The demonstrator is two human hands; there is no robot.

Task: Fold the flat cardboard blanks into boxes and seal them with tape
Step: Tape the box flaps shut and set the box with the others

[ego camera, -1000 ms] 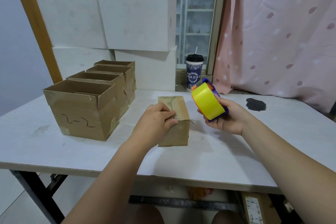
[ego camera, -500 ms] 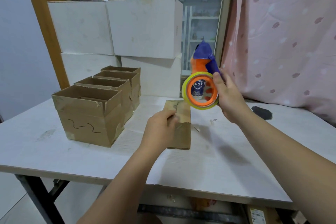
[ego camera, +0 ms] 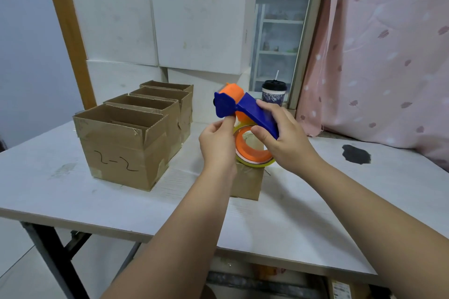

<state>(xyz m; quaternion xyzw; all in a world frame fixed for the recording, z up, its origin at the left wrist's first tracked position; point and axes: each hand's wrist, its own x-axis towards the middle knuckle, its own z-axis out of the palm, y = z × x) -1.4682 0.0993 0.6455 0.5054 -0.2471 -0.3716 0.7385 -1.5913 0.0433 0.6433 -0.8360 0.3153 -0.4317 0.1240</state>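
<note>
A blue and orange tape dispenser [ego camera: 245, 107] with a yellow tape roll [ego camera: 255, 160] hangs in the air over a small folded cardboard box [ego camera: 247, 183] on the white table [ego camera: 60, 192]. My right hand [ego camera: 286, 138] grips the blue handle. My left hand [ego camera: 217, 143] is raised to the dispenser's front, its fingertips pinching at the tape edge under the blue head. The small box is partly hidden behind both hands and the roll.
Several open-topped cardboard boxes [ego camera: 126, 143] stand in a row at the table's left; the nearest is marked "2-2". White boxes [ego camera: 160, 29] are stacked behind them. A lidded cup [ego camera: 274, 93] stands at the back. A dark stain [ego camera: 356, 154] marks the table's right side.
My left hand has left the small box and risen to the dispenser's front. My right hand has turned the dispenser over, handle up, and lowered it above the box.
</note>
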